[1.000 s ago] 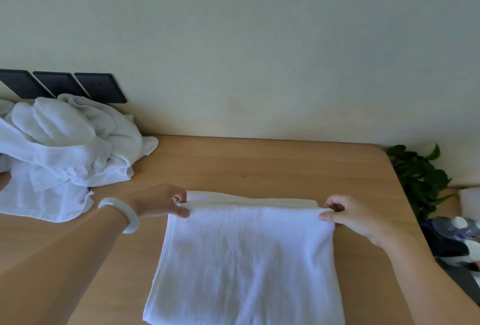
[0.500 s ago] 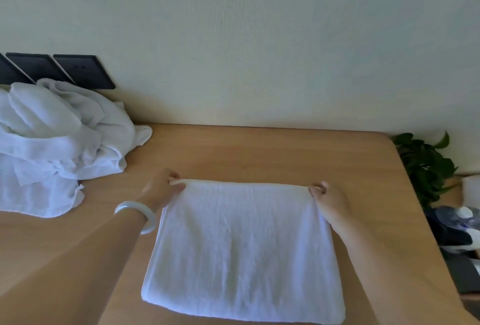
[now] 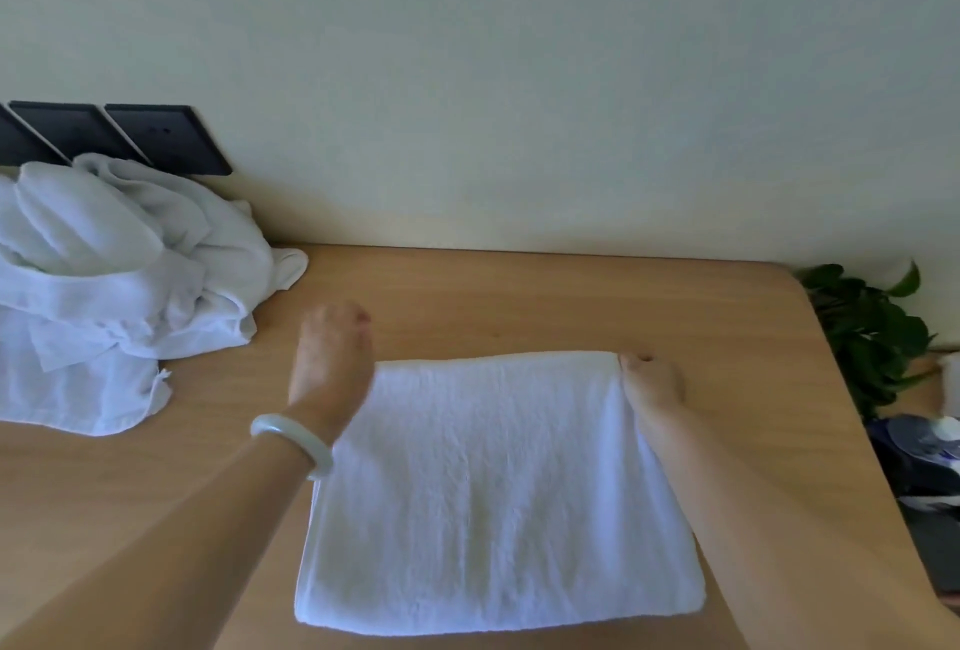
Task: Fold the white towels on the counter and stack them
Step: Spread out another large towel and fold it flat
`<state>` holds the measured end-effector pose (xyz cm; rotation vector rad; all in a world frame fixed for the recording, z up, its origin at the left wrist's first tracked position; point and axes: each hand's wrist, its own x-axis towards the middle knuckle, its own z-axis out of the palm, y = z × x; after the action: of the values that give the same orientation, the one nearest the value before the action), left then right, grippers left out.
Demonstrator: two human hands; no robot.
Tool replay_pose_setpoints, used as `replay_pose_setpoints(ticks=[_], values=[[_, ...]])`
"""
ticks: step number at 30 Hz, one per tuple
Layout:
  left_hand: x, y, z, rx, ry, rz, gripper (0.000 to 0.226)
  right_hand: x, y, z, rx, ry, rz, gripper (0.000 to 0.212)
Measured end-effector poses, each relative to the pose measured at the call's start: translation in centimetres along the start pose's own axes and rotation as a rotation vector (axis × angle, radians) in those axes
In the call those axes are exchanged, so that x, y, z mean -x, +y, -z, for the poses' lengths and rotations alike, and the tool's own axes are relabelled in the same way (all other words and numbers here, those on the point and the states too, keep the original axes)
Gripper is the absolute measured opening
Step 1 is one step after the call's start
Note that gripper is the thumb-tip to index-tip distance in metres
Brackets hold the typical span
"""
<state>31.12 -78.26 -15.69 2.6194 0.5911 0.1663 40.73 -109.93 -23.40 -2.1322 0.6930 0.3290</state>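
Observation:
A white towel (image 3: 498, 488), folded over once, lies flat on the wooden counter (image 3: 571, 301) in front of me. My right hand (image 3: 649, 381) rests on its far right corner, fingers pinched on the edge. My left hand (image 3: 330, 358), blurred and wearing a pale bangle, hovers just off the towel's far left corner with nothing in it. A heap of unfolded white towels (image 3: 109, 280) sits at the left of the counter against the wall.
Black wall plates (image 3: 156, 134) are mounted behind the heap. A green potted plant (image 3: 867, 332) stands past the counter's right edge, with dark bags (image 3: 919, 452) on the floor below it. The wall runs along the counter's far side.
The top layer was laid down on the towel and its far edges lined up. My left hand has since let go of the left corner and lifted away to the left.

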Motion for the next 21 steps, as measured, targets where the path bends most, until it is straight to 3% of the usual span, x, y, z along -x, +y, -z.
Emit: replay_pose_setpoints(ticks=[2, 5, 7, 14, 18, 21], values=[[2.9, 4.8, -1.5, -0.131, -0.154, -0.268, 0.033, 0.5, 0.1, 0.2, -0.016, -0.022, -0.002, 0.036], [7.1, 10.2, -5.7, -0.105, -0.417, -0.579, 0.052, 2.2, 1.0, 2.4, -0.135, -0.06, -0.018, 0.039], [8.7, 12.0, -8.5, -0.221, -0.577, -0.691, 0.062, 4.2, 2.8, 4.4, -0.153, -0.062, -0.009, 0.038], [8.4, 13.6, -12.2, -0.398, -0.699, -0.61, 0.066, 12.4, 11.0, 7.1, 0.039, -0.153, 0.026, 0.032], [8.8, 13.5, -12.8, -0.462, -0.661, -0.629, 0.069, 13.3, 12.4, 6.4, 0.034, 0.001, 0.147, 0.036], [8.6, 13.1, -13.3, -0.455, -0.637, -0.632, 0.07, 12.0, 13.3, 5.3, 0.272, 0.113, 0.255, 0.048]])
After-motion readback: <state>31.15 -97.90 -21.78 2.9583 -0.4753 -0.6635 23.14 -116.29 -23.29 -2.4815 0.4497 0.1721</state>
